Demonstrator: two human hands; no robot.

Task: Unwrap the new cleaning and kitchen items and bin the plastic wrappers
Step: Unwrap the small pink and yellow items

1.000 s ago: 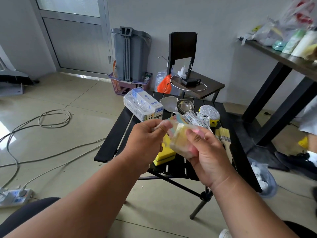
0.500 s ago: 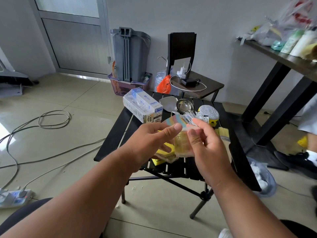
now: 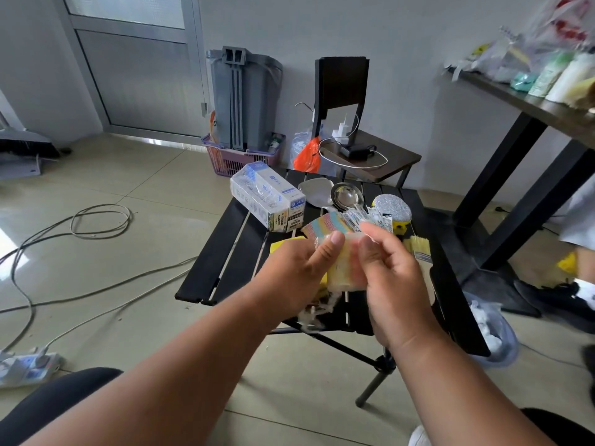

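**pilot_07:** Watching the head feed. Both hands are on the sponge pack (image 3: 346, 268), held in the air just over the near edge of the black slatted table (image 3: 206, 272). Left hand (image 3: 296, 275) pinches the clear wrapper (image 3: 310, 317) with thumb against fingers; right hand (image 3: 391, 278) is curled round the pack's other side, thumb on top.

**kettlefan:** How'd you peel it?

**pilot_07:** I'd hold the sponges firm with the right and pull the film away with the left in one long strip, I reckon. It's thin and crinkly, so it probably tears into bits if yanked. The loose tail hangs crumpled below the pack.

**kettlefan:** What's in it?

**pilot_07:** Soft rectangular pads, pastel yellow and pink. On the table beyond: a striped cloth (image 3: 325, 225), a glittery round scrubber (image 3: 392, 209), a shiny metal ladle (image 3: 346, 196) and a film-wrapped box (image 3: 267, 201).
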